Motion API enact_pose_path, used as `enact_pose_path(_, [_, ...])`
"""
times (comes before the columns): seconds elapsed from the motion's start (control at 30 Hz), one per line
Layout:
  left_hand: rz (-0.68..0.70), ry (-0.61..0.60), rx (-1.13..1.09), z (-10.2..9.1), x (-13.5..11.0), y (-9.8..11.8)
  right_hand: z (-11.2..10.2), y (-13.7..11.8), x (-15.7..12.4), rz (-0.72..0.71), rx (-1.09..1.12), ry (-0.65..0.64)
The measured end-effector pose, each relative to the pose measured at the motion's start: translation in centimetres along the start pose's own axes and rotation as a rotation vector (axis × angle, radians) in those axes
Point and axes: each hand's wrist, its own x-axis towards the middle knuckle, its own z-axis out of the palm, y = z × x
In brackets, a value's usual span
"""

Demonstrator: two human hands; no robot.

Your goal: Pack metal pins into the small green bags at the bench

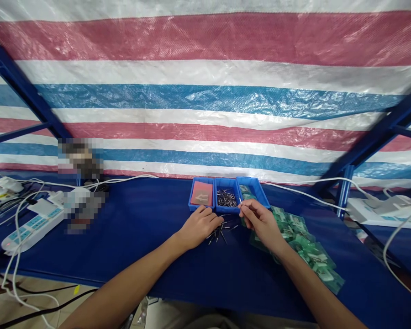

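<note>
My left hand [201, 227] rests palm down on the table, its fingers curled together beside a loose pile of thin dark metal pins [222, 234]. Its fingertips touch the edge of the pile; whatever they grip is hidden. My right hand [259, 223] is closed in a pinch on a thin, light-tipped metal pin [240, 201], held at the front of the blue bins. The middle blue bin [227, 210] contains many similar pins. A pink card and a small clear bag lie in the left blue bin [201, 180]. Green packets sit inside the right blue bin [263, 194].
Many green plastic packets [308, 242] spread across the table [140, 228] under and beside my right forearm. A white power strip [34, 228] with cables lies left, another power strip [380, 210] right. Blue frame posts [363, 137] and a striped sheet [205, 100] stand behind.
</note>
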Motion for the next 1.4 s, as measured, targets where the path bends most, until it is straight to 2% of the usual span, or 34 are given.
enact_pose_path(0.4, [0.024,-0.03,-0.01,-1.3,-0.1,0.2,0.1,0.6,0.0,0.036,0.069,0.036])
enact_pose_path(0.67, [-0.005,0.021,0.02,-1.5,0.0,-0.2,-0.3,0.8,0.1,-0.019,0.058,0.111])
enact_pose_path(0.9, [-0.009,0.007,0.0,-1.9,0.1,0.3,0.2,0.3,-0.3,-0.015,0.08,0.075])
enact_pose_path(1.17, [-0.033,0.048,-0.076,-1.6,-0.2,0.5,0.5,0.2,-0.3,-0.004,0.108,0.081])
enact_pose_path(1.4, [-0.079,0.118,-0.149,-2.2,-0.1,0.5,0.6,0.1,-0.3,0.008,0.11,0.105])
